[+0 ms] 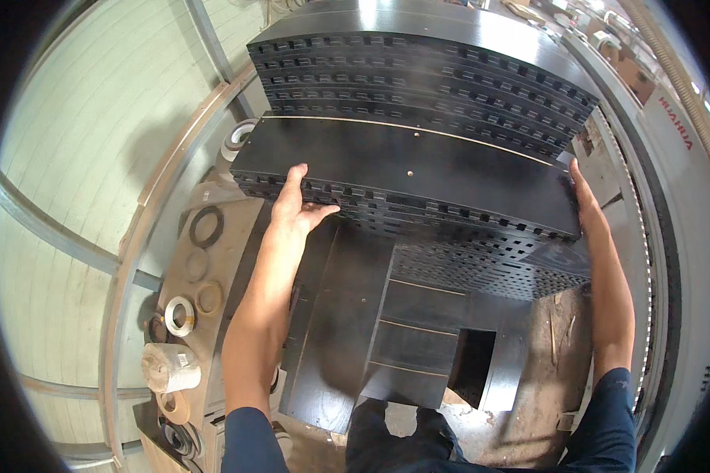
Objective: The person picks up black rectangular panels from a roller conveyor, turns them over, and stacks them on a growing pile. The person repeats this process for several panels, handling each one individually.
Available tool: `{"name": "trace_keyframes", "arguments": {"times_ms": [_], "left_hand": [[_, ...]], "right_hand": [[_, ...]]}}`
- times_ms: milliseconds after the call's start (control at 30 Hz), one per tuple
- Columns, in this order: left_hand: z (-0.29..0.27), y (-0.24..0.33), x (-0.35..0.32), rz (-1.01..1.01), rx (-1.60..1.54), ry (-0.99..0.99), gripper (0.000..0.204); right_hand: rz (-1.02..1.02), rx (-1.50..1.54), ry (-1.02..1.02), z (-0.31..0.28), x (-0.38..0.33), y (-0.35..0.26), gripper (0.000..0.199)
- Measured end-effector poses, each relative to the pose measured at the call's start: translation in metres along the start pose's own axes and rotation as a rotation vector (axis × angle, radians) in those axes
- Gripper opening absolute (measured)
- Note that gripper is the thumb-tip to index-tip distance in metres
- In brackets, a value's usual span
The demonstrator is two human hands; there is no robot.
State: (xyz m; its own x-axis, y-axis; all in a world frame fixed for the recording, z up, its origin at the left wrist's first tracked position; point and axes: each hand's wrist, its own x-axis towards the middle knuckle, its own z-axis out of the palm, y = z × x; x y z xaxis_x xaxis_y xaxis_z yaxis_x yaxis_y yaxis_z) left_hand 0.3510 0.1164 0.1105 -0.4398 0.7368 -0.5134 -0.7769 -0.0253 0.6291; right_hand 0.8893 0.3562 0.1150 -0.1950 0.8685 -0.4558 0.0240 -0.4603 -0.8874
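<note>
A stack of long black panels (418, 162) with notched front edges lies across in front of me; its top panel has small holes and a pale strip along the far edge. My left hand (293, 205) rests against the notched front edge near the left end, thumb and fingers spread apart. At the stack's right end, my right hand (584, 193) is laid along the short edge with its fingers stretched out. Neither hand is wrapped round a panel. Parts of the right fingers are hidden by the panel's end.
Behind stands a taller stack of black panels (426, 35). More dark panels (418, 303) lie below, close to my legs. Rolls of edging tape (180, 315) and a white wrapped roll (170, 368) sit on a board at left. A grey machine (678, 236) stands at right.
</note>
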Motion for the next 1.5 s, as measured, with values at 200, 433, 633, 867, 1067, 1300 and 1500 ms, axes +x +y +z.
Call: {"name": "trace_keyframes", "arguments": {"times_ms": [200,433,633,867,1067,1300,1500], "left_hand": [[0.032,0.005,0.014,0.004,0.068,0.034,0.059],[0.031,0.016,0.027,-0.098,0.239,-0.008,0.091],[-0.014,0.018,0.019,-0.064,0.294,-0.128,0.131],[-0.025,0.037,0.017,0.415,0.258,-0.101,0.073],[-0.062,0.081,0.083,0.586,0.391,-0.031,0.084],[-0.064,0.089,0.088,0.556,0.611,0.065,0.086],[-0.108,0.121,0.102,0.437,0.477,0.023,0.081]], "right_hand": [[-0.113,0.117,-0.016,0.014,-0.015,-0.006,0.073],[-0.229,0.17,-0.055,0.012,-0.002,-0.003,0.068],[-0.267,0.261,0.011,0.016,-0.043,0.033,0.086],[-0.438,0.523,0.483,0.037,-0.074,0.089,0.103],[-0.591,0.894,0.775,0.08,-0.046,0.06,0.087],[-0.537,0.899,0.918,0.086,-0.049,0.058,0.079],[-0.659,0.62,1.104,0.098,-0.042,0.071,0.076]]}}
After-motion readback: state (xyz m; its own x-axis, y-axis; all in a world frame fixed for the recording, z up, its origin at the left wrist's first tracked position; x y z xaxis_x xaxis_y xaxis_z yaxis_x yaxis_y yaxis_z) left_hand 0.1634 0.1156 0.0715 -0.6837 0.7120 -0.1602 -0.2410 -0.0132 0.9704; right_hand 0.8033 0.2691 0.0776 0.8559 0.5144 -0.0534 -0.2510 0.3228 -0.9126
